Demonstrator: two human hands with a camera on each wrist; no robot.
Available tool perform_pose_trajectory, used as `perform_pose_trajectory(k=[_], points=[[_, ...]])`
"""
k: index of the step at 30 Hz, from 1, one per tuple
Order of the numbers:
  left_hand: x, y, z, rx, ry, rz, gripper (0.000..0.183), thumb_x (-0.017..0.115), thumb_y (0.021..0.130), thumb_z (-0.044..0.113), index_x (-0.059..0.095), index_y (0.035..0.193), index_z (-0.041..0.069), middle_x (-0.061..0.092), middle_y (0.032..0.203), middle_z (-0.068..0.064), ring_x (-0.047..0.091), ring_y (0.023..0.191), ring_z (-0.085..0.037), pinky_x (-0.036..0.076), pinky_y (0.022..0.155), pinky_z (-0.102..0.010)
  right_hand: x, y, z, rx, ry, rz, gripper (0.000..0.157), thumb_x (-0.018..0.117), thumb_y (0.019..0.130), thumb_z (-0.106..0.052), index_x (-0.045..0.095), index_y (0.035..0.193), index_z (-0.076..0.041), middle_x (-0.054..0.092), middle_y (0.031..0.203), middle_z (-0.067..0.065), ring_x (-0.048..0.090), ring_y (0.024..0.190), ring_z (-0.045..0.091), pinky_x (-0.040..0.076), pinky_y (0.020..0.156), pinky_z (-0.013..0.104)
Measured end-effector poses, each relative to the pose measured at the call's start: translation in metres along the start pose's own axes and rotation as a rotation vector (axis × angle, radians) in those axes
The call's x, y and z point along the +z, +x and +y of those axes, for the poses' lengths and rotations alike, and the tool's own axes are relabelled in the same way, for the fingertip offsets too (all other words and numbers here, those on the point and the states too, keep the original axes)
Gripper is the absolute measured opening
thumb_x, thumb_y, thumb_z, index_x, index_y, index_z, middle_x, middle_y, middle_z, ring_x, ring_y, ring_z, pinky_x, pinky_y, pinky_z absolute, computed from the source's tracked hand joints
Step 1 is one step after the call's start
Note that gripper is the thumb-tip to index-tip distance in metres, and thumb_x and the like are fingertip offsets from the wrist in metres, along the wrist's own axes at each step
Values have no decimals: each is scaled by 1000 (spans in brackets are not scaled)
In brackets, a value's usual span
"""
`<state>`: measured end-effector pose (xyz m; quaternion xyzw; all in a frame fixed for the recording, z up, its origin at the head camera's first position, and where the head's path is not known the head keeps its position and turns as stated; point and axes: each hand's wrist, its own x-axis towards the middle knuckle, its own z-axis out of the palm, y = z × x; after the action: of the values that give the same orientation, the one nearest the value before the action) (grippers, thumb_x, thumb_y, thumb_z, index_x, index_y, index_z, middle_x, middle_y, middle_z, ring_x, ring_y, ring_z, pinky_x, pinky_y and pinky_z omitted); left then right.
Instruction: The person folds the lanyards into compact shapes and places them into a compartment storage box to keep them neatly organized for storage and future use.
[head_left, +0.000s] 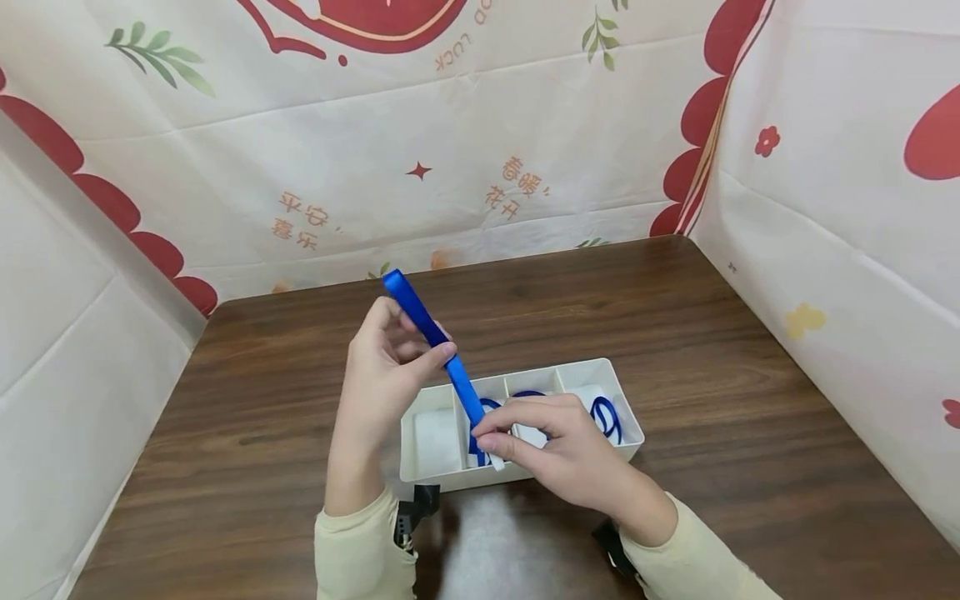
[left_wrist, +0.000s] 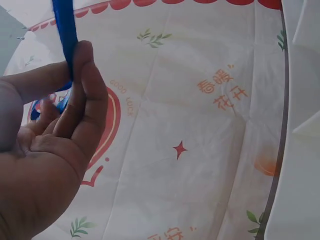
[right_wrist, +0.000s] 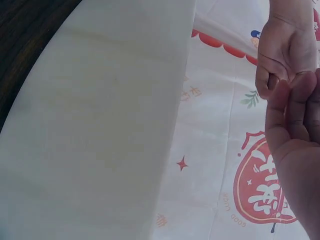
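A flat blue ribbon strap (head_left: 465, 388), looped over at its upper end, slants above the tray in the head view. My left hand (head_left: 382, 367) pinches it partway up between thumb and fingers. Lower down, my right hand (head_left: 562, 442) pinches the strap near its bottom, where a white tip (head_left: 497, 462) pokes out below the fingers. In the left wrist view, the blue strap (left_wrist: 64, 30) rises from the pinching left hand (left_wrist: 55, 160). The right wrist view has the right hand (right_wrist: 300, 135) beside the left hand (right_wrist: 290, 55); no strap shows there.
Under the hands lies a white divided tray (head_left: 459, 480). A coiled blue cord (head_left: 606, 419) lies in its right compartment, with more blue strap pieces in the middle ones. The left compartment shows a white surface (head_left: 435, 437). Printed cloth (head_left: 360, 150) walls surround the wooden table (head_left: 262, 400).
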<state>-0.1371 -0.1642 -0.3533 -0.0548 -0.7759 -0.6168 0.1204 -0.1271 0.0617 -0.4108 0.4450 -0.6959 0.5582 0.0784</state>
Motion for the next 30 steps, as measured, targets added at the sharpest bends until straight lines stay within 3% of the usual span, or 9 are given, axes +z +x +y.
perform_pose_trajectory(k=[4,7,10,12,16,19,23,27,30], points=[[2,-4,-2,19,-16,50,37,79,91,-5,44,94,5,79,104,-19,81,84,-18,67,79,-32,1,-1,1,5,33,14,22,72,97,4,79,110,-12,77,88,0,65,79,7,56,69,25],[3,-5,-4,46,-26,45,24,77,93,-5,54,91,2,80,105,-18,81,90,-18,66,85,-32,1,-2,1,16,52,9,25,67,99,6,78,113,-11,77,93,2,65,83,9,57,72,26],[4,-4,-6,60,-20,19,7,77,94,-3,72,98,0,80,105,-18,81,93,-17,65,88,-31,-2,-4,1,-9,58,-16,29,64,99,10,76,119,-8,77,102,5,66,89,11,58,75,27],[5,-3,-7,59,-3,2,11,77,94,0,79,105,2,81,106,-17,81,93,-15,65,88,-30,-3,-6,1,-45,48,-34,34,64,96,12,75,122,-6,78,107,6,67,94,12,59,78,27],[6,0,-8,56,11,-17,14,77,96,5,82,110,5,81,106,-16,79,92,-14,64,86,-26,-5,-6,2,-132,14,-35,44,68,89,17,73,128,-3,77,115,10,69,103,16,59,85,27],[6,0,-8,72,-13,-18,15,75,98,4,81,111,3,81,107,-17,78,93,-16,64,86,-26,-4,-5,2,-156,-15,16,48,72,85,19,72,128,-1,75,115,11,70,104,18,60,89,27],[8,-1,-7,54,-79,2,18,77,97,5,78,114,2,81,109,-10,77,95,-20,64,86,-28,-1,-4,2,-159,-64,94,49,73,81,21,74,123,-3,76,110,10,72,100,18,61,90,25],[10,-1,-7,0,-197,31,21,77,96,5,76,117,-1,81,106,-2,76,99,-22,64,90,-30,1,-4,3,-216,-118,107,48,73,79,21,75,120,-3,77,106,9,71,97,18,60,87,22],[11,-1,-7,-20,-295,29,22,75,97,0,73,118,-6,81,102,0,77,101,-23,63,94,-32,1,-4,6,-293,-174,80,35,73,88,14,76,119,-2,76,105,8,70,97,19,59,88,22]])
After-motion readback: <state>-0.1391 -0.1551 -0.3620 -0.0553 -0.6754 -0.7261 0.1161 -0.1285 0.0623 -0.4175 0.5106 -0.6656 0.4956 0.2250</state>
